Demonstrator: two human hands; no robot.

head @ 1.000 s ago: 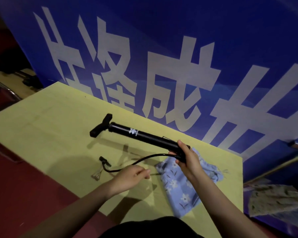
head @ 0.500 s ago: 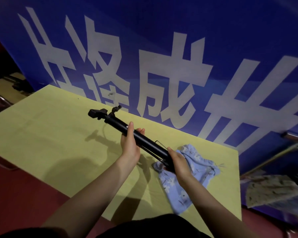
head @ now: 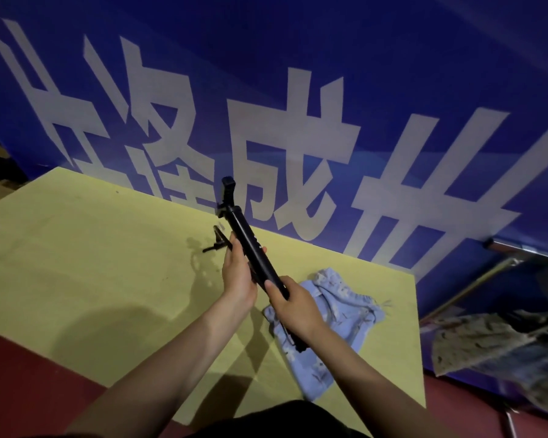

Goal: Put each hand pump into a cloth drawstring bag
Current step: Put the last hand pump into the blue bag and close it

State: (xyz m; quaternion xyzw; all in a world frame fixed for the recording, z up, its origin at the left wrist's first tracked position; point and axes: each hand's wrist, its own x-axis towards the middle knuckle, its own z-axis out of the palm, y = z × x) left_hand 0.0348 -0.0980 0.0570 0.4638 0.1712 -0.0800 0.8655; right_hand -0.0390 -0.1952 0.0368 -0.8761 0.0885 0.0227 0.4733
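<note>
Black hand pump held up off the table by both hands, long axis tilted, handle end high and away toward the blue wall, base end low and near the body. Left hand wrapped around the middle of the tube; right hand clenched on the lower part, just above the base. Thin hose and foot piece sticking out to the left behind the left hand, not yet tucked flat as far as can be seen. Blue flowered cloth bag lying crumpled on the table directly under and to the right of the right hand, so the low end of the pump already pointing down toward it; right hand clearly the nearer one to the bag. Mouth of the bag not possible to make out among the folds. Probably next: opening the bag and sliding the pump in base first. Yellow table, mostly bare, set against a blue banner with big white characters; dark red floor below, some grey cloth on the right.
</note>
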